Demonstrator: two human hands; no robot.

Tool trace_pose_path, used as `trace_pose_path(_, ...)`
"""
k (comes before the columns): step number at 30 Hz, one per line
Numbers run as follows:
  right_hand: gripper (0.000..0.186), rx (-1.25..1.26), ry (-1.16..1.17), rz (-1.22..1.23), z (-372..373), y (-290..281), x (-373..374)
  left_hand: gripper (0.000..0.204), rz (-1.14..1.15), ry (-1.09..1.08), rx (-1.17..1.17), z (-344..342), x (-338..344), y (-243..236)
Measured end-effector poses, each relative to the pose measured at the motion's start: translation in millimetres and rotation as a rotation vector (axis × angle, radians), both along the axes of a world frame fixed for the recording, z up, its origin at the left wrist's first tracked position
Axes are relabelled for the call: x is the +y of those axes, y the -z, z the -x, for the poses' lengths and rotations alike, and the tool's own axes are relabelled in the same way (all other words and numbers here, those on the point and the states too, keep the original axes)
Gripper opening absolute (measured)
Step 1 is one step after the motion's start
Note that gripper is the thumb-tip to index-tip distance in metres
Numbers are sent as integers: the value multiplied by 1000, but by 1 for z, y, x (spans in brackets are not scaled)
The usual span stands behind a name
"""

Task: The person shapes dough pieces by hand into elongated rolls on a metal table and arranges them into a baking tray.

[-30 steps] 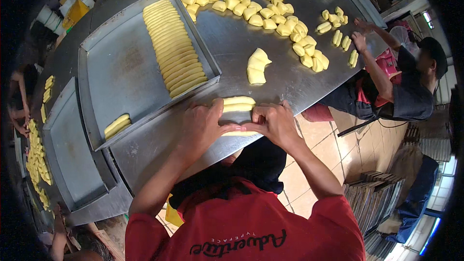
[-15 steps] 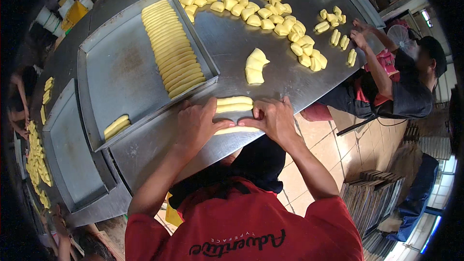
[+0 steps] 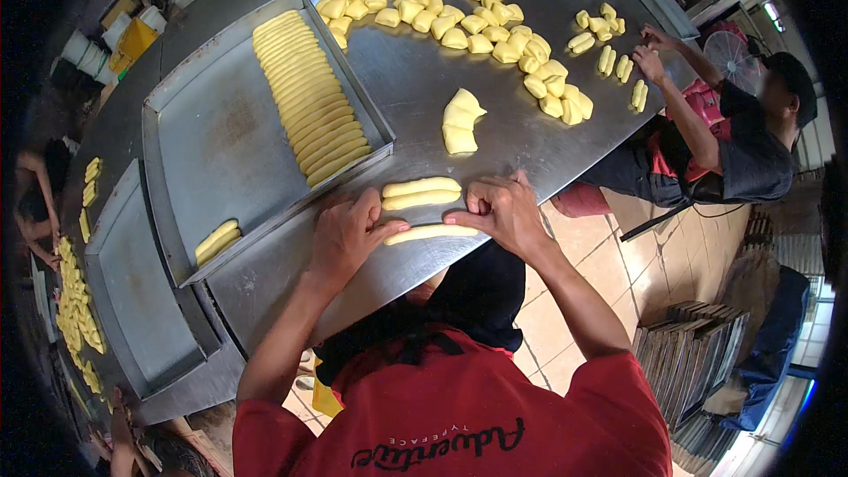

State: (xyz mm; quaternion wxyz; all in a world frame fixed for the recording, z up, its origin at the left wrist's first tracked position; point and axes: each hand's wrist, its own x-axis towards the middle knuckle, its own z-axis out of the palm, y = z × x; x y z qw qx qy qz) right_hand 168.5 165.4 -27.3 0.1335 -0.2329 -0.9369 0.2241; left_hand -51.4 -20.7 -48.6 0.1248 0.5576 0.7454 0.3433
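A thin strip of yellow dough (image 3: pixel 431 232) lies crosswise near the table's front edge. My left hand (image 3: pixel 349 234) grips its left end, fingers curled and thumb resting on it. At the other end my right hand (image 3: pixel 505 212) does the same; the fingertips under the dough are partly hidden. Just beyond, between my hands, two smooth dough sticks (image 3: pixel 422 193) lie side by side. Farther off sits a small joined clump of cut dough pieces (image 3: pixel 462 122).
Left of my hands, a large metal tray (image 3: pixel 190 137) holds a long row of dough sticks (image 3: pixel 309 97) and a few more at its near corner. Cut dough pieces (image 3: pixel 450 22) cover the far table. A co-worker (image 3: pixel 751 137) handles dough at right; other people's arms show at far left.
My thumbs have moved apart along the front strip, the left one leftward, so more of the dough shows between them. The view has shifted slightly.
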Motion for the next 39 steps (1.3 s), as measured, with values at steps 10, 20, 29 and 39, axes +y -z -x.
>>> trace_pose_path(10,48,83,25,-176,-3,3,1,51,43,-32,46,1,-7,2)
trace_pose_path(20,36,162,-148,69,17,-4,-2,41,-160,60,10,-2,8,-8)
trace_pose_path(29,41,135,-242,114,9,-13,19,32,-98,71,-9,2,10,-22)
trace_pose_path(39,22,135,-151,327,-17,-15,-19,21,-12,16,-263,-31,-23,-10)
